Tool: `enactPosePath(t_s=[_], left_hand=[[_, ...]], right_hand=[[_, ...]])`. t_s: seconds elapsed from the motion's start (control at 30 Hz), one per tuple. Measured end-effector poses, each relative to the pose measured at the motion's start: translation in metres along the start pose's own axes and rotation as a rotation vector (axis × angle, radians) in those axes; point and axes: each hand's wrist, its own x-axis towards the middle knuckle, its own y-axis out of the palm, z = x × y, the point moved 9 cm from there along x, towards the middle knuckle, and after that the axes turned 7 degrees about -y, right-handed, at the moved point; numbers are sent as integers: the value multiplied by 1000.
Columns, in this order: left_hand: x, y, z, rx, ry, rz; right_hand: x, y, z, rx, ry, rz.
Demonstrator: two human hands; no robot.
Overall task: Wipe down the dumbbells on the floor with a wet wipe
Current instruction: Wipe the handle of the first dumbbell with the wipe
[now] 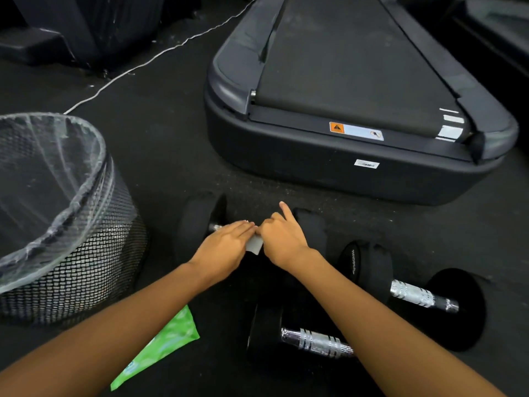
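Note:
Three black dumbbells with silver handles lie on the dark floor. The far dumbbell (200,222) sits under both hands, and its handle is mostly hidden. A white wet wipe (254,244) shows between the hands, over that handle. My left hand (226,247) lies with straight fingers on the wipe and handle. My right hand (282,239) pinches the wipe, its index finger raised. A second dumbbell (412,293) lies to the right. The third dumbbell (312,340) lies nearest, partly under my right forearm.
A black mesh bin (94,253) with a clear liner stands at the left. A green wet wipe pack (163,345) lies on the floor beneath my left forearm. A treadmill's end (343,167) sits just behind the dumbbells. A white cable (143,63) crosses the floor at the back left.

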Motion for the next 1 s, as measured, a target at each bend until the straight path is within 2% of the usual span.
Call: enactPosePath(t_s=[0.1, 0.17, 0.23, 0.4, 0.57, 0.67, 0.87, 1.0], left_hand=[[1, 9, -10, -6, 63, 32], [2, 13, -12, -6, 77, 49], [2, 18, -12, -2, 66, 42], [8, 31, -3, -48, -46, 30], [18, 38, 0, -138, -113, -2], [29, 41, -9, -179, -104, 36], [38, 43, -38, -251, 22, 121], [41, 40, -3, -219, -85, 237]], right_hand=[[-14, -15, -23, 125, 85, -207], [-30, -23, -49, 231, 221, -398], [-44, -20, -68, 298, 343, -482], [-52, 13, -74, 413, 442, -457], [-58, 15, -70, 385, 552, -650], [-60, 14, -71, 385, 565, -683], [-61, 14, -71, 392, 563, -687], [-63, 14, -71, 390, 555, -702]])
